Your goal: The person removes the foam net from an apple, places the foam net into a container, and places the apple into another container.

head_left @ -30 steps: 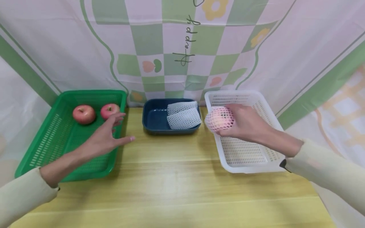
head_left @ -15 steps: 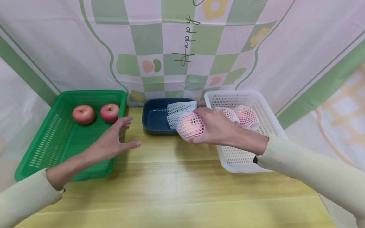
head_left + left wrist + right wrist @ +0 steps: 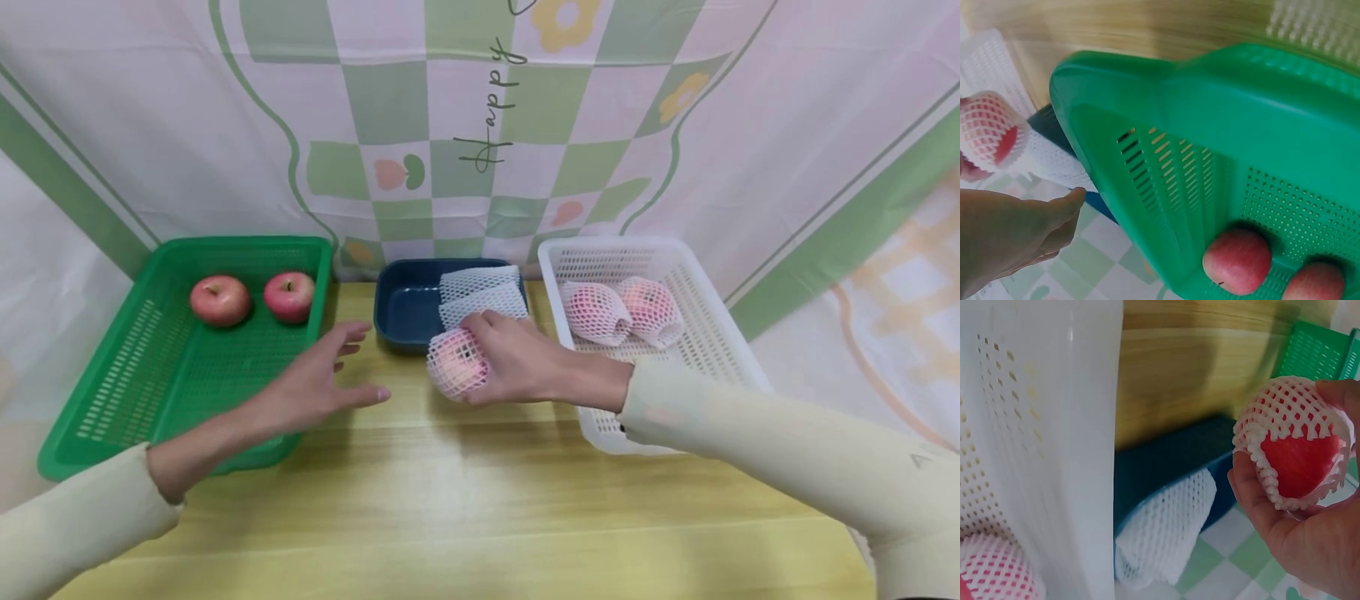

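My right hand grips an apple in a white foam net, held in front of the blue tray's near edge. In the right wrist view, bare red skin of this apple shows through the net's open end, with fingers and thumb around it. My left hand holds nothing; its fingers and thumb are spread beside the right rim of the green basket. Two bare red apples, one on the left and one on the right, lie at the back of that basket.
The dark blue tray stands at the back middle with white foam nets in its right side. A white basket at the right holds two netted apples. A patterned cloth hangs behind the wooden table.
My right hand has carried the netted apple left from over the white basket, past the blue tray's front, uncovering two netted apples. My left hand has shifted slightly right and nearer me.
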The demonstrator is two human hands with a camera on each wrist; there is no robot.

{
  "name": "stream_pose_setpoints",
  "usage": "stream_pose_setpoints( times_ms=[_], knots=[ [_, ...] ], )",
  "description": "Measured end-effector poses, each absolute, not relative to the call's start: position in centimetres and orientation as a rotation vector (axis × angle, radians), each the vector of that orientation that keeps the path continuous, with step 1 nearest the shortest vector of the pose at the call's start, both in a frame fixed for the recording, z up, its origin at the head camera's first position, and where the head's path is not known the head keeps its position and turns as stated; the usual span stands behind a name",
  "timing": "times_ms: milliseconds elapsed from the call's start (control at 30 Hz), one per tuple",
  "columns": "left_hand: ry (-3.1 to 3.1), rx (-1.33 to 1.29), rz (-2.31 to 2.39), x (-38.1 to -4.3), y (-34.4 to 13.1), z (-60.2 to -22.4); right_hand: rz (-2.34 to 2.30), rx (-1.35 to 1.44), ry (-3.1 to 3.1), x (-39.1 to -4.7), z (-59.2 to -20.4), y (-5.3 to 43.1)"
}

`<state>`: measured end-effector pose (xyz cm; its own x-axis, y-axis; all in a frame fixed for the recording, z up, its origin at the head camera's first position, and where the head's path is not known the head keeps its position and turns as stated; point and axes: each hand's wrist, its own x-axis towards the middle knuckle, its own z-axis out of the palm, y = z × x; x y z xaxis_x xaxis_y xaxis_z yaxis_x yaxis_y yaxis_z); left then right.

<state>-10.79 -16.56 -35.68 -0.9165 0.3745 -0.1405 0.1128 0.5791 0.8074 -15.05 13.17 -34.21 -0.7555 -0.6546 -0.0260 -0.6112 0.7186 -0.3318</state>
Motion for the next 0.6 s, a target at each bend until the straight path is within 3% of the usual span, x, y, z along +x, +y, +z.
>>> stream_pose_setpoints(
  times_ms=[600],
  knots=[
    [2.499,0.462,1.305,-10.2,-15.8,-36.1,-0.372,-1.028,2.668,-15.4,-37.3,10.7]
  ],
)
